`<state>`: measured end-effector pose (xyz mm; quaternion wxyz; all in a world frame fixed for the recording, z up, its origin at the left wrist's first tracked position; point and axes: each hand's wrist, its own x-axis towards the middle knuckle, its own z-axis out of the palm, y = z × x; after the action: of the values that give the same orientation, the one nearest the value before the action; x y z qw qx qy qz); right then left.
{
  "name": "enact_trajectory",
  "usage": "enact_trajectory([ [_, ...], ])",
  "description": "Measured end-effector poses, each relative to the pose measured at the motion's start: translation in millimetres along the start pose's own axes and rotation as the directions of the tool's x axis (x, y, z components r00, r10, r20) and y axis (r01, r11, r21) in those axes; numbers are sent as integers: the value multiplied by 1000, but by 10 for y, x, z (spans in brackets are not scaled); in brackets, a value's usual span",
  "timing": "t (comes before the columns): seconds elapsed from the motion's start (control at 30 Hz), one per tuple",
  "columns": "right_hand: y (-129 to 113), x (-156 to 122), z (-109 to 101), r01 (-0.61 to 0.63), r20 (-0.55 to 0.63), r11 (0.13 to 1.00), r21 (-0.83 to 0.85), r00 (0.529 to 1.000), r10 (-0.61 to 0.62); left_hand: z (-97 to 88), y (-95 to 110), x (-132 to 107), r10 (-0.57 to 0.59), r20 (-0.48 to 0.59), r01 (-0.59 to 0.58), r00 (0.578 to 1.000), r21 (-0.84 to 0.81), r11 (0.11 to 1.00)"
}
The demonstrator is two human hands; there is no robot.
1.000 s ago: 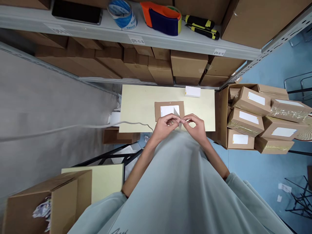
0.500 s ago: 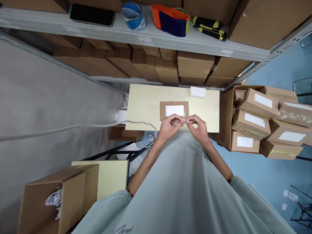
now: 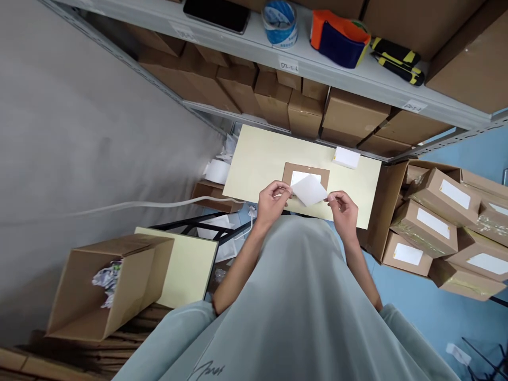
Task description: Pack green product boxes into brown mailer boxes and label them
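Note:
A small flat cardboard box (image 3: 323,173) with a white label lies on the pale yellow table (image 3: 257,164). Just above its near edge I hold a white paper sheet (image 3: 308,190) between both hands. My left hand (image 3: 272,200) pinches the sheet's left corner. My right hand (image 3: 343,208) pinches its right corner. The sheet hangs tilted and covers part of the box's label. A small white block (image 3: 346,157) rests at the table's far right.
Shelves behind the table hold brown cartons, a phone (image 3: 217,9), a blue tape roll (image 3: 280,21), an orange tape dispenser (image 3: 338,37) and yellow-black cutters (image 3: 398,59). Labelled parcels (image 3: 440,209) fill an open carton at the right. A carton with crumpled paper (image 3: 109,280) stands at the lower left.
My hands have drawn apart and a white sheet is now spread between them. The camera has swung to the left.

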<state>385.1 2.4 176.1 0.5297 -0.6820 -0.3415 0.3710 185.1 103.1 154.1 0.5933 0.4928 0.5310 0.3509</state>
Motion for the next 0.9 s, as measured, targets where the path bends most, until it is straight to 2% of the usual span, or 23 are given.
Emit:
enact_trajectory([
  [0.2, -107, 112, 208, 15, -87, 999, -31, 996, -17, -481, 11, 179, -12, -148, 4, 989, -51, 999],
  [0.37, -277, 137, 548, 15, -149, 998, -62, 988, -24, -972, -26, 401, -38, -310, 12, 950, -86, 996],
  [0.47, -394, 120, 821, 8, -177, 998, -61, 984, -19, -1322, -79, 585, -28, -442, -17, 896, -97, 995],
  [0.6, -535, 101, 1214, 10, -201, 998, -65, 979, -23, -1902, -134, 869, -3, -648, -96, 762, -117, 988],
  [0.67, -589, 93, 1405, 16, -201, 998, -64, 979, -29, -2214, -133, 1017, 1, -703, -131, 711, -131, 983],
  [0.77, -644, 73, 1671, 15, -189, 998, -64, 982, -27, -2638, -100, 1256, 3, -716, -135, 698, -127, 983],
  [0.9, -687, 22, 1961, 7, -140, 994, -109, 990, -22, -3097, -88, 1655, 17, -722, -100, 692, -73, 992],
])
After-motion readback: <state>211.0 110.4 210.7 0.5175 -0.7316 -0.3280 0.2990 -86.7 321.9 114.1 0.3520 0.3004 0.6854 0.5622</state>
